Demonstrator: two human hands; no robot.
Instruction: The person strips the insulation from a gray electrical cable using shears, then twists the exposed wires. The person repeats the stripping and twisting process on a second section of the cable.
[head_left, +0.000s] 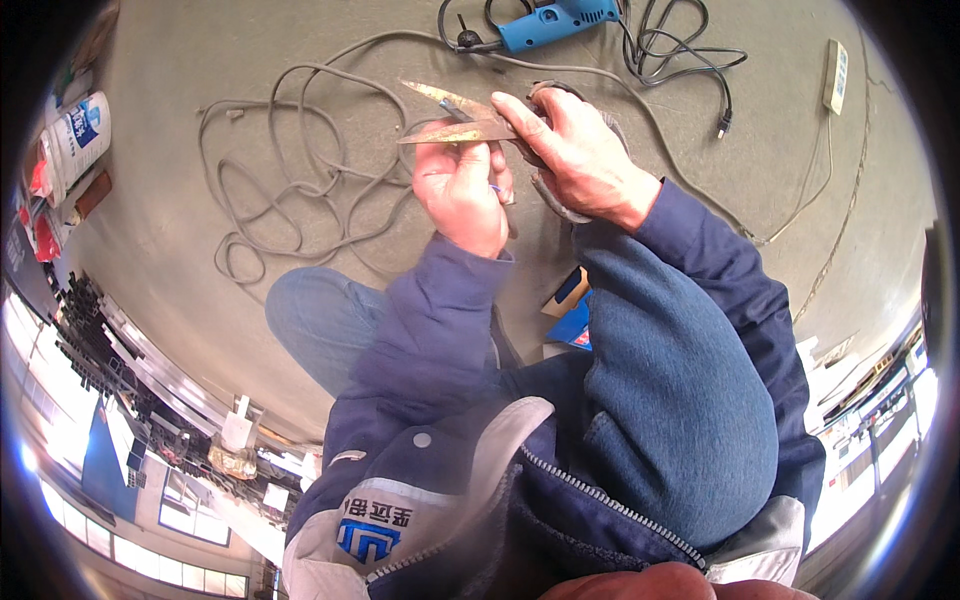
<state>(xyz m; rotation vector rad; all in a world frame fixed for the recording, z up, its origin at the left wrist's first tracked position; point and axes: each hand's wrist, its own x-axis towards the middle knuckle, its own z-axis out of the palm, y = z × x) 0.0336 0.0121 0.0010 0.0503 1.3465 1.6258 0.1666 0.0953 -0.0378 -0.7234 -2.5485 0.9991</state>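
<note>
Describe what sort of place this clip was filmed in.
Probably a workshop: a blue corded power tool, a white power strip and a long grey cable lie on a bare grey floor.

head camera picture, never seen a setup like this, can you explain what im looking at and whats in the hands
There is no machine here, just a person working bare-handed. The picture comes from a wide fisheye camera worn on the person's head, looking down, so straight edges bend. The right hand grips large, worn metal scissors with the blades open. The left hand is at the blades, apparently holding something small that I cannot make out. On the smooth grey floor lie a blue handheld power tool with a black plug-ended cord, a long grey looped cable and a narrow white block, perhaps a power strip.
</note>
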